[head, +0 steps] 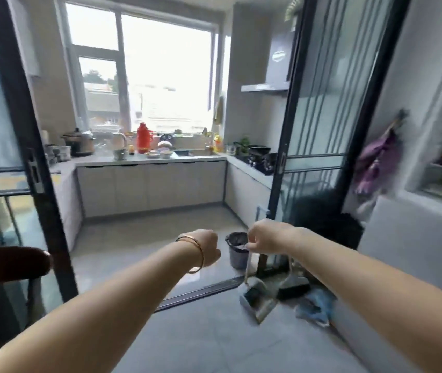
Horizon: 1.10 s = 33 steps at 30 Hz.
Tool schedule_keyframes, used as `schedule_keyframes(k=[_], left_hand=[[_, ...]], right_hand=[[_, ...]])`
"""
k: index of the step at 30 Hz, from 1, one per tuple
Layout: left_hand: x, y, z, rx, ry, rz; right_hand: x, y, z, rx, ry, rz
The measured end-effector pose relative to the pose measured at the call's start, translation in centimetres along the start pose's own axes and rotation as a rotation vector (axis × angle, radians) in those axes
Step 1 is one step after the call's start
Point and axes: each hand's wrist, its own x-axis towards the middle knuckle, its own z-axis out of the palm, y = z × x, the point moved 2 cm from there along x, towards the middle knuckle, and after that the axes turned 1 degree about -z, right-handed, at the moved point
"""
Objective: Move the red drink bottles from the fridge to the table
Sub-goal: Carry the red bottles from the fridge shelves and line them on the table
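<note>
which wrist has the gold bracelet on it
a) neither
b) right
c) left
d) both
c, the gold bracelet loops round the wrist just behind the left hand, while the wrist behind the right hand is bare.

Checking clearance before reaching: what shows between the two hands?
Head view: a small grey bin on the floor, seen in the gap between left hand and right hand, beyond both.
</note>
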Motion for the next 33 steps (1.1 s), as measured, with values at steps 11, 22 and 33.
schedule_keyframes(k=[11,22,33], left_hand=[[20.2,32.8,-2.2,0.052,-0.058,0.474],[38.6,57.4,-4.6,0.074,0.009,0.840],[51.1,80.6,-10.1,0.006,0.156,1.006]], right_hand=[[-7.8,35.6,-1.8,0.163,0.044,0.556],[-7.1,59.6,-6.6,0.083,0.090,0.873],[-7.8,82.4,-11.7,-0.121,0.195,1.111]])
